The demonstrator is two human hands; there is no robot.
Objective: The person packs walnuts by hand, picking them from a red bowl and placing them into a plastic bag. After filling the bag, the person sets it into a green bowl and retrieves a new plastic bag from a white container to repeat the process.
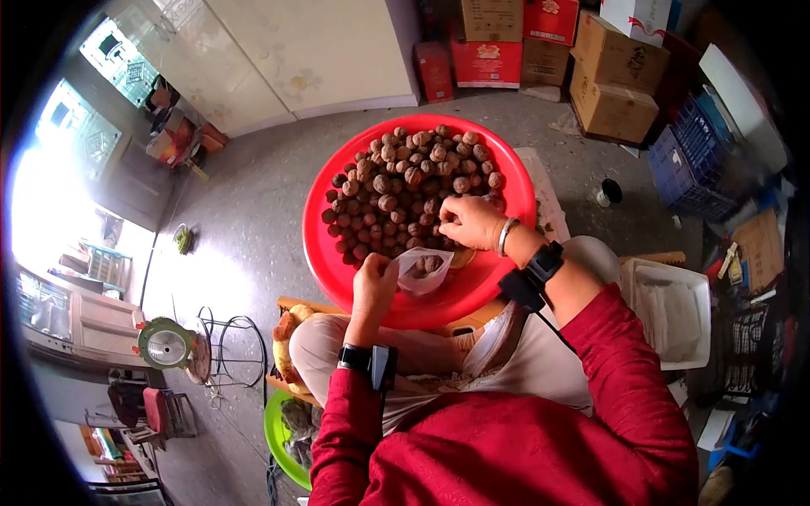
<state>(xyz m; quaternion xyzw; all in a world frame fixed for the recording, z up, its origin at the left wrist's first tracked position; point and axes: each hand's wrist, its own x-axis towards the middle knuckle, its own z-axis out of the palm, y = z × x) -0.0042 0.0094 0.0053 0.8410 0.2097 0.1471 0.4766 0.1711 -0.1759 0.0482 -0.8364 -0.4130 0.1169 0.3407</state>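
Observation:
A wide red basin (319, 266) in front of me holds a heap of brown walnuts (396, 185). My left hand (374, 291) is closed on the edge of a small whitish bag (412, 285), which gapes and has walnuts inside. The bag rests low in the basin, near its front. Over the right side of the heap, my right hand (475, 223) has its fingers bent and drawn together, close above the walnuts. What lies between those fingertips is hidden.
At my right stands a white plastic bin (706, 314). A green basin (277, 438) sits on the floor at lower left, near a wire stand (232, 350). Cardboard boxes (620, 114) and blue crates (688, 173) are stacked at the back right.

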